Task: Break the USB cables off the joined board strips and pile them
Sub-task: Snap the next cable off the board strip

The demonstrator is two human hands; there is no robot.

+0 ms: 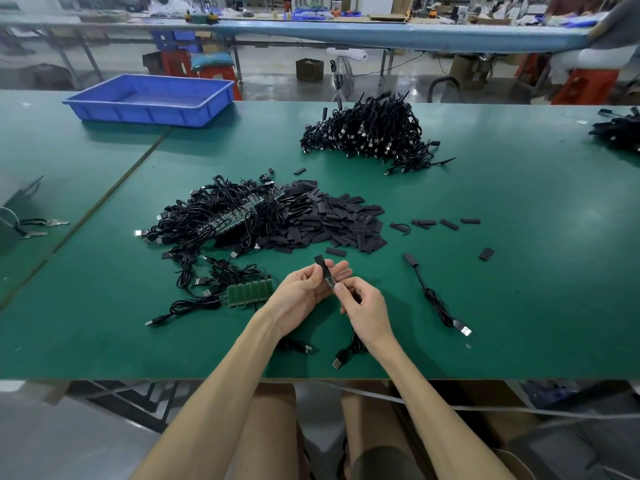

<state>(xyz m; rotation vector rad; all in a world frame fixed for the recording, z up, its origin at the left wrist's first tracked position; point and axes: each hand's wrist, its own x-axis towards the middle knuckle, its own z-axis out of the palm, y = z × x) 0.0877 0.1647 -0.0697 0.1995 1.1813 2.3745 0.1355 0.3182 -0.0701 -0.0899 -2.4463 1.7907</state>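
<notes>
USB cable (341,356), its small board (329,280) held above the desk (519,271) near the front edge. The left hand (304,289) pinches the board's black-capped top, the right hand (360,306) pinches its lower end. Both grips are best set close together, sparing the wire joint.

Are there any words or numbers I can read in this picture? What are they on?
No text here can be read.
Small board pinched between the left hand and right hand: markings too small.
Green board strip: print too small and blurred.
Blue tray: no label shows.
Cardboard box on the floor: nothing legible.
</notes>
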